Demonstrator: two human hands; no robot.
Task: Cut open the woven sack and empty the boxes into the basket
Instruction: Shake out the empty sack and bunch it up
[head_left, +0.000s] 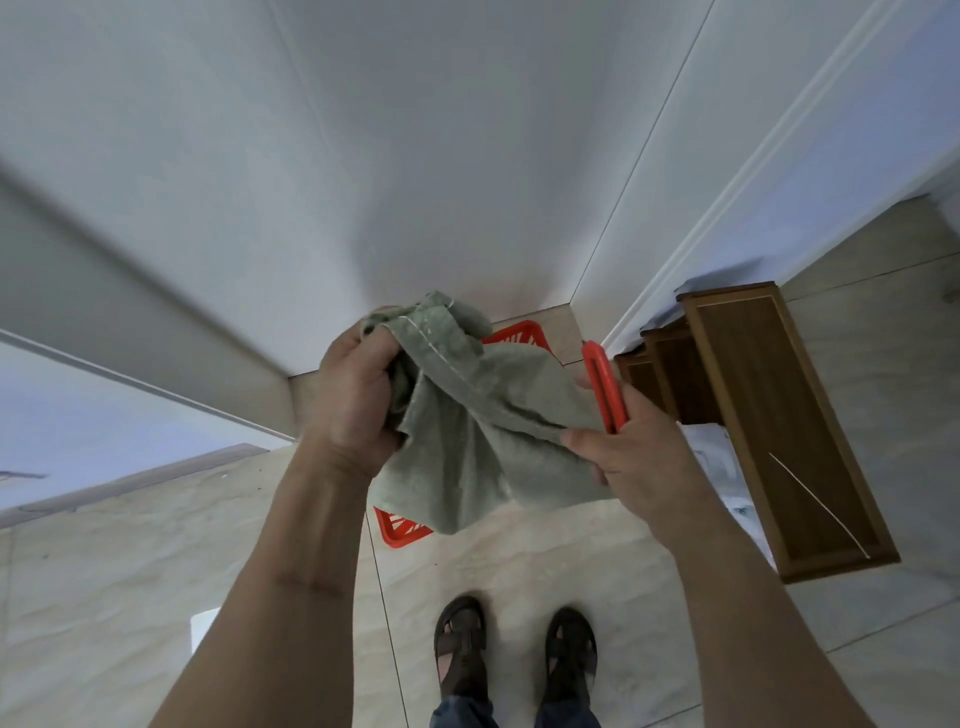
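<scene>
- Holding the woven sack (467, 415) bunched up at chest height, both hands keep it above the red basket (511, 332), which shows only as a rim at 12 o'clock of the cloth and a corner at 6 o'clock.
- The left hand (353, 395) has its fingers closed around the gathered, stitched end of the sack; the right hand (628, 452) pinches the far edge with its thumb while also closing on an orange utility knife (602, 387), which points up toward 12 o'clock.
- The sack hangs limp and folds deeply, so I judge it light, soft and apparently empty; no boxes can be seen, and the cloth hides the inside of the basket.
- Woven plastic like this is likely slippery and frays at a cut, so the hemmed seam near the left hand looks the surest place to hold.
- Whether the blade is out I cannot tell; with the knife held against the cloth, the thumb beside it is at some risk.
- A wooden shelf unit (769, 415) lies on the tiled floor (519, 561) at 3 o'clock, with pale plastic wrapping just beside it.
- The person's sandalled feet (514, 654) stand at 6 o'clock, near the basket; the shelf unit crowds the right side.
</scene>
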